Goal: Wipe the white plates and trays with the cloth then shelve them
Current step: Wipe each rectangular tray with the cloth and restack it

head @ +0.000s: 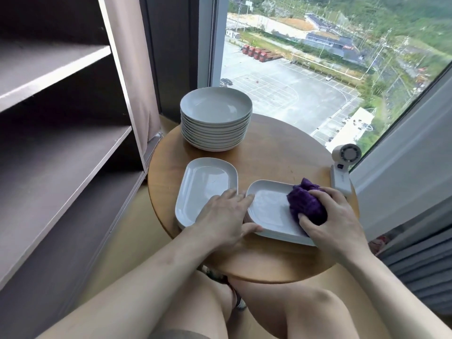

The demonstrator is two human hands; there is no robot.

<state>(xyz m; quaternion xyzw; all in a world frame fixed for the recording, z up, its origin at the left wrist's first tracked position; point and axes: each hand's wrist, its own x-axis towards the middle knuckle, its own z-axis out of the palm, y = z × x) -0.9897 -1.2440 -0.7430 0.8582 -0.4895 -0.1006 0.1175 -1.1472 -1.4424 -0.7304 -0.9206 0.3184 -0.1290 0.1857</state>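
A stack of white square trays [267, 209] lies at the front right of the round wooden table [281, 152]. My right hand [335, 216] grips a bunched purple cloth [307, 203] and presses it on the top tray's right side. My left hand [225, 214] rests with straight fingers on that tray's left edge, thumb at its front corner. Left of it lies a stack of white oblong trays [203, 187]. At the back of the table stands a tall stack of round white plates [216, 118].
A dark open shelf unit [56, 133] with bare boards stands to the left of the table. A small white fan [344, 162] sits at the table's right edge. A large window [318, 57] lies behind. My knees are under the table's front.
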